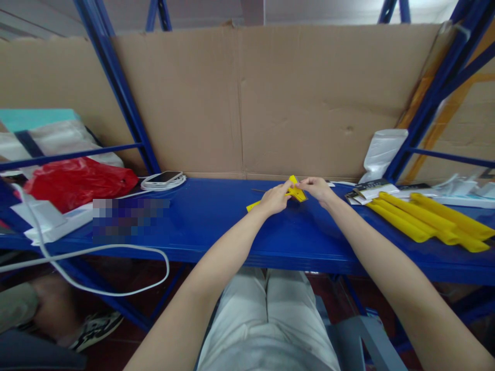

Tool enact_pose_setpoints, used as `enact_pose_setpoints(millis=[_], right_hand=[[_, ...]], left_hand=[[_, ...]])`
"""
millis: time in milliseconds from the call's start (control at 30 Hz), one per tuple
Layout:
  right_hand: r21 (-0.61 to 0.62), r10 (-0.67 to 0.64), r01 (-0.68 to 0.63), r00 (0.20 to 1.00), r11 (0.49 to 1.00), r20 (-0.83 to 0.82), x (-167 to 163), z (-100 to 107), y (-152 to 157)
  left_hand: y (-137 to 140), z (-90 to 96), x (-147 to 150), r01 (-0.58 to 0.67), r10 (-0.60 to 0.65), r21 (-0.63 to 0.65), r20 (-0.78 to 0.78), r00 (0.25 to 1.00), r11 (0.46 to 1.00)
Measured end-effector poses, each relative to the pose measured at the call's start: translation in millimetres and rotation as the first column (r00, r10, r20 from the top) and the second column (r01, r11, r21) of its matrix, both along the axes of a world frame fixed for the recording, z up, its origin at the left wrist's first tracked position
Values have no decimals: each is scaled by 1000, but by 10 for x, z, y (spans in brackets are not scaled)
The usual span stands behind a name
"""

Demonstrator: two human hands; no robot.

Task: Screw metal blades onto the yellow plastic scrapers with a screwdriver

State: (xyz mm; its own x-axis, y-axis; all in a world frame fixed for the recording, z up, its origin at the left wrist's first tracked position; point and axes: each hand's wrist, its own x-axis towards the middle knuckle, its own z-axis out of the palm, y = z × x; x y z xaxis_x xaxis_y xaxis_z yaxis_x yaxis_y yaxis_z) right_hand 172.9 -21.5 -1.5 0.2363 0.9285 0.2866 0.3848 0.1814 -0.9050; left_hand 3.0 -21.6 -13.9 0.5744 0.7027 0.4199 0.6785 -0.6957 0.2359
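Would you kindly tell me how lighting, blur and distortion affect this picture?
All in the head view: glare whitens the top right above the cardboard panel; the yellow piece by the left hand looks soft; a pixelated patch hides part of the blue shelf; forearms look stretched toward the lower corners, probably wide-angle distortion.

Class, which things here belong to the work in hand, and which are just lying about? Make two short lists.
Work in hand:
- small yellow piece, held in the left hand, with the right hand close against it
- probably the long yellow pieces, judging by colour

Lying about:
- phone
- red plastic bag
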Motion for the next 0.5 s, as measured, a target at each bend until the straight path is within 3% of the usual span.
enact_pose_setpoints(millis=[167,300,400,500], right_hand=[[66,-36,31,996,997,81,5,-16,37],[161,-197,164,956,973,216,217,-13,139],[230,-345,265,812,936,470,488,-39,194],[156,-370,360,665,920,649,699,-108,208]], left_hand=[[12,2,-2,1,-1,0,27,1000,1000],[30,0,4,4,-4,-9,60,998,1000],[61,-20,13,9,-8,-11,93,996,1000],[92,-39,21,15,-15,-6,115,993,1000]])
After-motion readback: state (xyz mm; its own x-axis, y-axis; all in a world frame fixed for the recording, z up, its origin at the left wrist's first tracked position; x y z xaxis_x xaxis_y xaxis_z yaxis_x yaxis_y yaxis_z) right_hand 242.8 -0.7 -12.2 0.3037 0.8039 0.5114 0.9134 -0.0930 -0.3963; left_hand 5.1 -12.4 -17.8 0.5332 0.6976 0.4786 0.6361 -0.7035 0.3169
